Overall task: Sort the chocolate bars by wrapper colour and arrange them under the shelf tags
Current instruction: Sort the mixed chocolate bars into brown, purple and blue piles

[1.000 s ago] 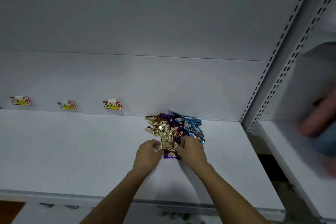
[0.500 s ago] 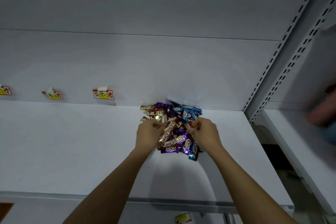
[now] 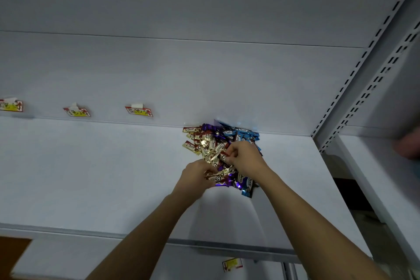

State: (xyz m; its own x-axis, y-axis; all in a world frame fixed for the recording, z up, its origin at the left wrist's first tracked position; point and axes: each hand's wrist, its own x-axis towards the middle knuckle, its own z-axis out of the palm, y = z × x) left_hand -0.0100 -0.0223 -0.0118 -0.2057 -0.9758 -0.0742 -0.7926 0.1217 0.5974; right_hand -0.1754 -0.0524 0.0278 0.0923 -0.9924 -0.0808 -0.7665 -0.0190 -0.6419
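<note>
Mixed heap of small foil-wrapped chocolate bars [image 3: 218,150] (gold, red-brown, purple, blue) lies on the white metal shelf [image 3: 91,177], against the back panel, toward the right end of the bay. 3 yellow-and-red paper shelf tags [image 3: 139,111] hang on the back panel, all at about 9 to 10 o'clock from the heap and well apart from it; nothing lies under them yet.

Left hand [image 3: 196,177] sits at the heap's 7 o'clock edge, fingers curled round gold-wrapped bars [image 3: 216,175] whose long axes run roughly 8 to 2 o'clock. Right hand [image 3: 244,158] sits at the heap's 4 o'clock side, fingertips pinching the end of a red-brown and gold bar [image 3: 223,154] near the heap's centre; blue bars [image 3: 242,133] lie just beyond it at 12 o'clock.

Judgement: sorting barely begun. Tags lie leftward, so the left hand is nearer for carrying gold bars across. Loose foil bars may slide or spill when pulled from the heap
</note>
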